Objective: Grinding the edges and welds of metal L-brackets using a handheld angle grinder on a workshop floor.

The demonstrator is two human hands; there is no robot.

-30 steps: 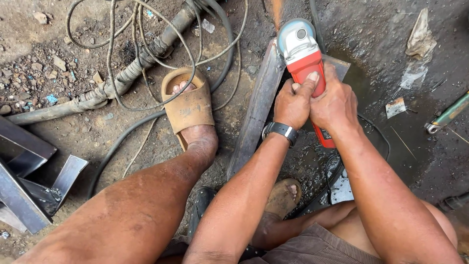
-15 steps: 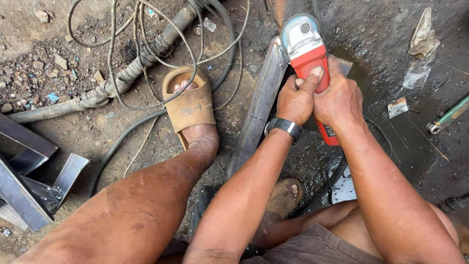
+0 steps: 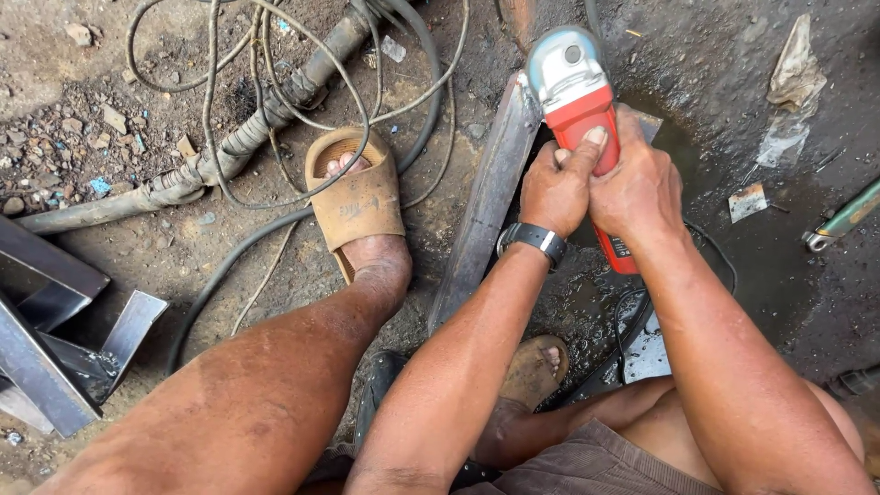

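- Red-bodied angle grinder (image 3: pixel 587 119) with a grey gear head is sitting in both your hands, its head pointing away from you and resting at the far end of the long steel bar (image 3: pixel 486 206).
- Your left hand (image 3: pixel 556 188) is wrapping the grinder's body from the left side, thumb lying along the red casing; a dark wristwatch (image 3: pixel 533 240) is sitting on that wrist.
- Your right hand (image 3: pixel 637 188) is closing over the grinder's body from the right, touching your left hand, fingers fully curled around the tool.
- The steel bar is lying on the dirt floor (image 3: pixel 183 252), running diagonally from near your knees up to the grinder head.
- Your foot in a tan sandal (image 3: pixel 356 197) is resting just left of the bar, among grey cables (image 3: pixel 275 92) and a thick hose (image 3: pixel 229 151).
- Steel angle pieces (image 3: pixel 55 348) are lying at the left edge, well apart from the grinder.
- A green-handled tool (image 3: pixel 843 218) is lying at the right edge; you cannot tell which kind.
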